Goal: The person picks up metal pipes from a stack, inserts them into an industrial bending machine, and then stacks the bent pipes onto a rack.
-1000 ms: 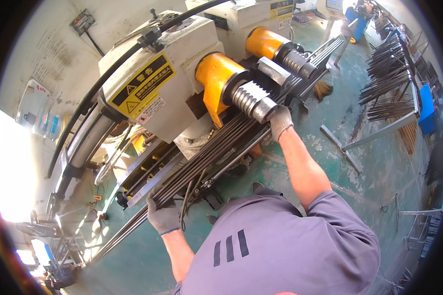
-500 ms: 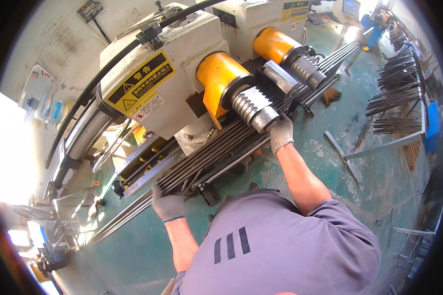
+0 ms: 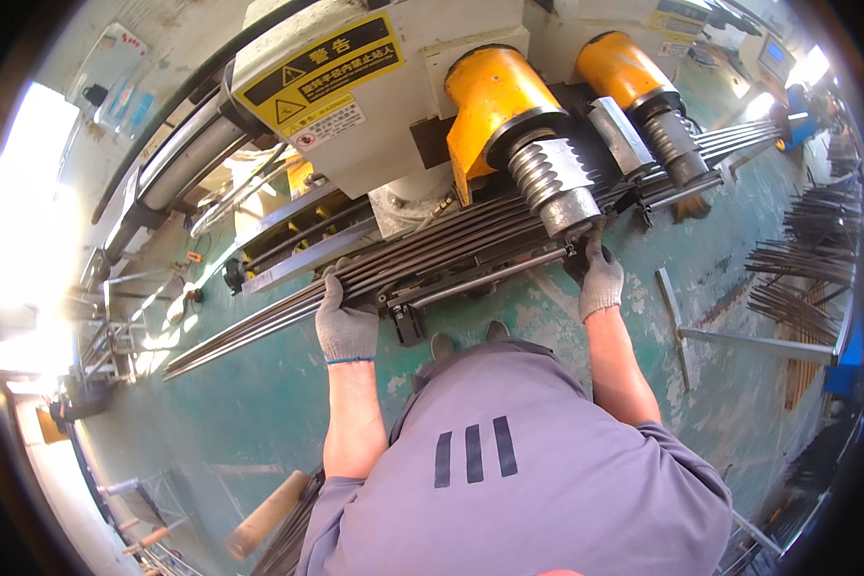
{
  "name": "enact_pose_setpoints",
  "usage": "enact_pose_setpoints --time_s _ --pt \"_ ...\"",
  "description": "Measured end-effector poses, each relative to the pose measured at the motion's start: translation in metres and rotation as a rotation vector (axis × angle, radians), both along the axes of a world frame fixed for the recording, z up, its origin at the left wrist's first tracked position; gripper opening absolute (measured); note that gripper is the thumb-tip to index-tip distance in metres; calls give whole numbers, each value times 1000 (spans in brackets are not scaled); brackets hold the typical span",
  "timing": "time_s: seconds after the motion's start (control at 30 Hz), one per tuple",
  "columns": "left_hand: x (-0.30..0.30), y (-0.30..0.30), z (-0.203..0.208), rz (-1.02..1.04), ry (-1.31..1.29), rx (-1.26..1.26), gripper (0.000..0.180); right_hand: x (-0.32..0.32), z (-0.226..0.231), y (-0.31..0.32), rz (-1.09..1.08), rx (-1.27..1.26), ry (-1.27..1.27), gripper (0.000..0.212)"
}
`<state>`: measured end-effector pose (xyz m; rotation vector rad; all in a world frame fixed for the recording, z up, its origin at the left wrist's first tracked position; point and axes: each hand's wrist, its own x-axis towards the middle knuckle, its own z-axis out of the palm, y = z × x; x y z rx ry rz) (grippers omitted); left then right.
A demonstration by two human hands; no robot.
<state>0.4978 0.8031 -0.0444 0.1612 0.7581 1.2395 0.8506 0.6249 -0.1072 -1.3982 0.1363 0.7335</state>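
Note:
A bundle of long thin metal rods [image 3: 432,252] lies slantwise across the machine's front. My left hand [image 3: 348,331], in a grey knitted glove, grips the bundle near its left part; the thumb stands up on the near side and the fingers reach over the rods. My right hand [image 3: 601,283], gloved too, is closed just below the end of a grooved steel roller [image 3: 555,182]. Its darkened fingertips curl in beside the near rail [image 3: 490,283], and what they hold is hidden.
Yellow-orange housings [image 3: 504,101] carry the rollers on a pale machine body [image 3: 394,120] with a yellow warning label. A second roller [image 3: 672,144] stands to the right. Piles of rods lie on a metal rack [image 3: 758,344] at far right. Green worn floor [image 3: 250,413] surrounds my feet.
My left hand has moved in against the rods and closed on them. The right hand has slid off the roller's end to just below it. The whole view has shifted.

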Motion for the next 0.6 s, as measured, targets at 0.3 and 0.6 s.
enact_pose_setpoints --time_s 0.3,0.6 --pt "-52 24 -4 242 126 23 34 27 -31 -51 37 -17 33 35" --pt "22 -6 -13 69 34 -28 34 19 -51 -41 189 -89 39 31"
